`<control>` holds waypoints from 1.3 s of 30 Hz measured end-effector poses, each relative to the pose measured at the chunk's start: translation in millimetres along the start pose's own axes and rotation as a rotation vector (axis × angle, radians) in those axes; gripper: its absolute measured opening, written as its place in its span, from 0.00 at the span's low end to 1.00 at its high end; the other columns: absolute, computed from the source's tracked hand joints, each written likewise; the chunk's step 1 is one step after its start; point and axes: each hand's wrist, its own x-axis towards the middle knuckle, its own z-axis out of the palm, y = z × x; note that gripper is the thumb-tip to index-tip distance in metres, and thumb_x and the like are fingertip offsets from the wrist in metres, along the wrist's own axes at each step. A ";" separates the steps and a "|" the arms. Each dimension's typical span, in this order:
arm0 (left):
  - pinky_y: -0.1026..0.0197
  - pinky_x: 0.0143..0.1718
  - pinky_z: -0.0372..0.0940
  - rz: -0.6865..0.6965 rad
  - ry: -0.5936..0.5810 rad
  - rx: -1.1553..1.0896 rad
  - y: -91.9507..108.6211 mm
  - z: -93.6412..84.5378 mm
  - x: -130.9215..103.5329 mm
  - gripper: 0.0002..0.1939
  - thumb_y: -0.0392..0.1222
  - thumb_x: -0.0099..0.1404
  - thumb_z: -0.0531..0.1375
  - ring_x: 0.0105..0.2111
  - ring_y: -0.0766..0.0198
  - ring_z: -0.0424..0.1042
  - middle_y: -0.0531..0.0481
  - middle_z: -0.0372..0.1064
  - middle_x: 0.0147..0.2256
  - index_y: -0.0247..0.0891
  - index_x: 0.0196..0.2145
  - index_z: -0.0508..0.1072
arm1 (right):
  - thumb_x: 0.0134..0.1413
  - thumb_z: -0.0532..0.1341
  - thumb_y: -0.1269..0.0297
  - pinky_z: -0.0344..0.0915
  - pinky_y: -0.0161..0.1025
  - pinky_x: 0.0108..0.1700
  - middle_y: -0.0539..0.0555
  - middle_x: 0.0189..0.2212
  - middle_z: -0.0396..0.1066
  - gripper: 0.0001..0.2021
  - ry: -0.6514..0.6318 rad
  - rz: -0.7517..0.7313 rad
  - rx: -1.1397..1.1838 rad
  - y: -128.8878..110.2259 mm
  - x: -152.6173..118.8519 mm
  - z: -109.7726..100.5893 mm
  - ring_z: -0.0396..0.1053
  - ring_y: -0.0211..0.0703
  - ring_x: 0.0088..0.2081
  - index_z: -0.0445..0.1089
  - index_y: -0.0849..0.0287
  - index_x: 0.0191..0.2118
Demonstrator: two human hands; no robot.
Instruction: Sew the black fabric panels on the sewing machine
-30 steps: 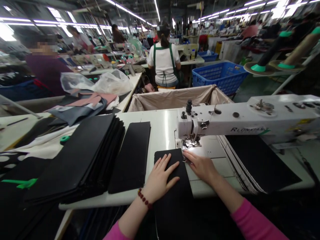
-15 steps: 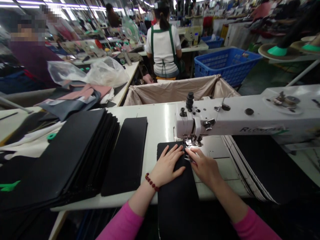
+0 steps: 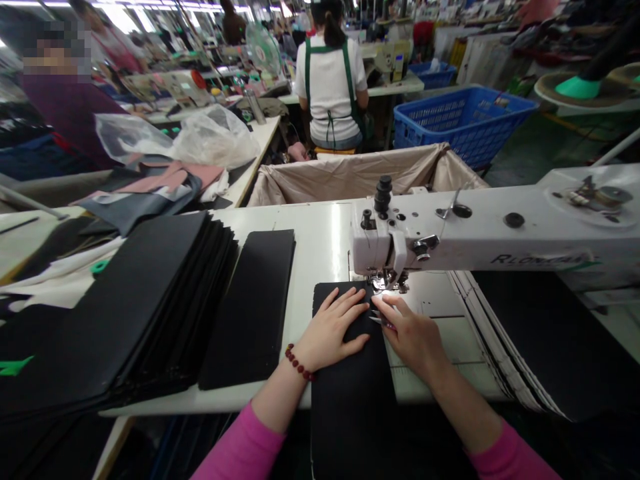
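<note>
Fingers of left hand spread flat on panel; right hand closed around snips; machine at two o'clock from left hand.

A beige fabric-lined bin is positioned behind a seated co-worker, who faces away and wears a white top with green apron straps. An open blue lattice basket stands beyond the bin, to its right. At left, a translucent plastic bag lies behind loose gray and pink material pieces; a pale green fan and a purple-clad person occupy the background.
</note>
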 end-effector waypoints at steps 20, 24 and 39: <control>0.46 0.66 0.39 -0.001 0.033 -0.014 -2.8 2.3 1.7 0.24 0.48 0.65 0.58 0.65 0.56 0.48 0.47 0.51 0.64 0.42 0.57 0.62 | 0.62 0.53 0.63 0.67 0.37 0.30 0.48 0.57 0.63 0.24 0.029 0.026 -0.097 -3.1 -0.5 2.9 0.73 0.41 0.37 0.55 0.41 0.63; 0.47 0.66 0.40 -0.006 0.037 -0.013 -3.4 2.9 1.7 0.23 0.47 0.66 0.58 0.65 0.57 0.48 0.49 0.52 0.64 0.43 0.57 0.63 | 0.62 0.54 0.63 0.68 0.37 0.31 0.48 0.58 0.62 0.24 0.034 0.025 -0.096 -2.9 -0.7 3.6 0.73 0.41 0.38 0.56 0.41 0.62; 0.45 0.65 0.44 -0.001 0.089 0.008 -7.4 3.8 -1.9 0.23 0.45 0.66 0.57 0.62 0.56 0.54 0.47 0.55 0.62 0.45 0.58 0.63 | 0.61 0.54 0.64 0.68 0.37 0.30 0.49 0.57 0.63 0.24 0.052 0.022 -0.088 -2.6 -0.4 2.2 0.73 0.40 0.37 0.57 0.43 0.62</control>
